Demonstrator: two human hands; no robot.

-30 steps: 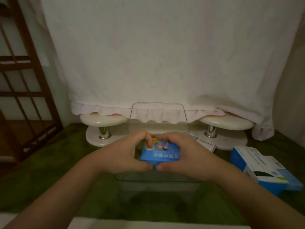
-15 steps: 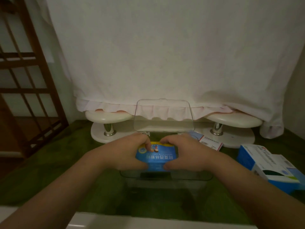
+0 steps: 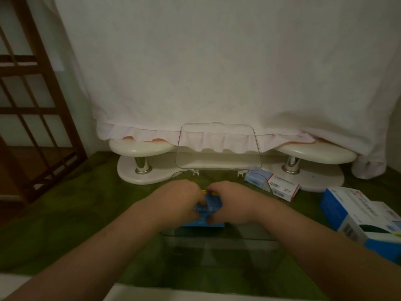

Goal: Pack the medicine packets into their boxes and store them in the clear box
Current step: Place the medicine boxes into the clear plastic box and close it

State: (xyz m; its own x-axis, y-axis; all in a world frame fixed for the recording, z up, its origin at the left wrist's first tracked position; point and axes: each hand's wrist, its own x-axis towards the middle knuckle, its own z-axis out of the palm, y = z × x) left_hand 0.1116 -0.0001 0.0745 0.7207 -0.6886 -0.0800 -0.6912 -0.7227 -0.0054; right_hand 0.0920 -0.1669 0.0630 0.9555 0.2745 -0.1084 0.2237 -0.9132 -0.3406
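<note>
Gripping blue medicine box, left hand, right hand

Green surface with clear box, red-striped carton, blue-white cartons, cream stands.

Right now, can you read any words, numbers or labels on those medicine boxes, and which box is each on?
"10mg", faint, on the white and red box beside the clear box; its other lines are too blurred.
The blue box gripped by the left hand and right hand: print too blurred to read.
The large blue and white box on the right: characters and a barcode, too small to read.
</note>
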